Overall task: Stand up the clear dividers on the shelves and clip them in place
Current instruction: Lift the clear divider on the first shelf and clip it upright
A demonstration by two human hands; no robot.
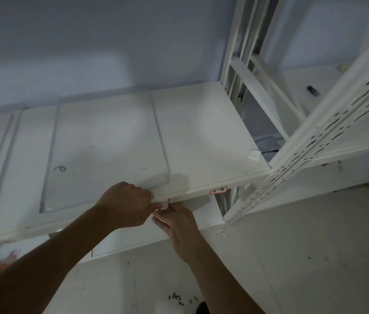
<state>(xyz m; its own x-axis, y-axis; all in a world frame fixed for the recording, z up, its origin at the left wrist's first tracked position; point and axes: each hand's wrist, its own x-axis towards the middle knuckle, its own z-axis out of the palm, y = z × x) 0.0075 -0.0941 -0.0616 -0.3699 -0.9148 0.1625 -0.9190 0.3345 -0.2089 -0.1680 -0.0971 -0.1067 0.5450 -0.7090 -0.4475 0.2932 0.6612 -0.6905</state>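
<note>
A clear divider lies flat on the white shelf, its near right corner at the shelf's front edge. My left hand pinches that corner of the divider. My right hand comes up from below the shelf edge and holds a small clear clip against the front lip, right beside my left fingers. Another clear divider lies further left on the same shelf. The clip is mostly hidden by my fingers.
A white perforated upright stands at the shelf's right end, with a neighbouring rack behind it. A small label sticks to the shelf's front lip. A lower shelf sits beneath. Small dark bits lie on the floor.
</note>
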